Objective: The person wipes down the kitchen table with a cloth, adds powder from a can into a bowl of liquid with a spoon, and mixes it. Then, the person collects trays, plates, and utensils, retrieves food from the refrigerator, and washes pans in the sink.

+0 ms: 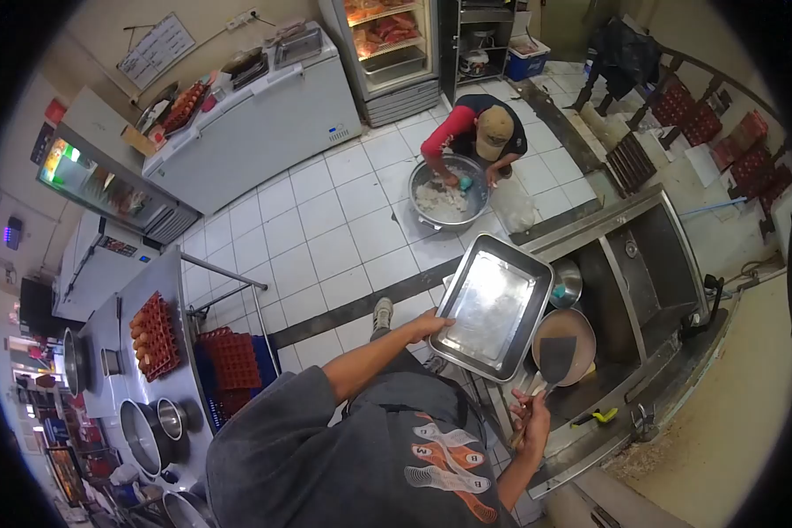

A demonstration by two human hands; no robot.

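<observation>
My left hand (429,326) grips the left rim of a rectangular metal tray (493,308), its thumb over the edge. The tray is tilted and its shiny inside faces me. My right hand (530,421) is closed around the handle of a spatula (556,361) with a wide dark blade. Behind the blade is a round frying pan (581,334) with a brownish inside, at the near left of the sink. Whether my right fingers also touch the pan's handle, I cannot tell. A metal bowl (568,283) sits beyond the pan, partly hidden by the tray.
A double metal sink (625,304) lies to my right, a yellow-green item (605,415) on its near edge. Ahead, a person (484,132) crouches with a hand in a large basin (422,220). At left, a metal table (180,308) holds an egg tray (154,334) and pots.
</observation>
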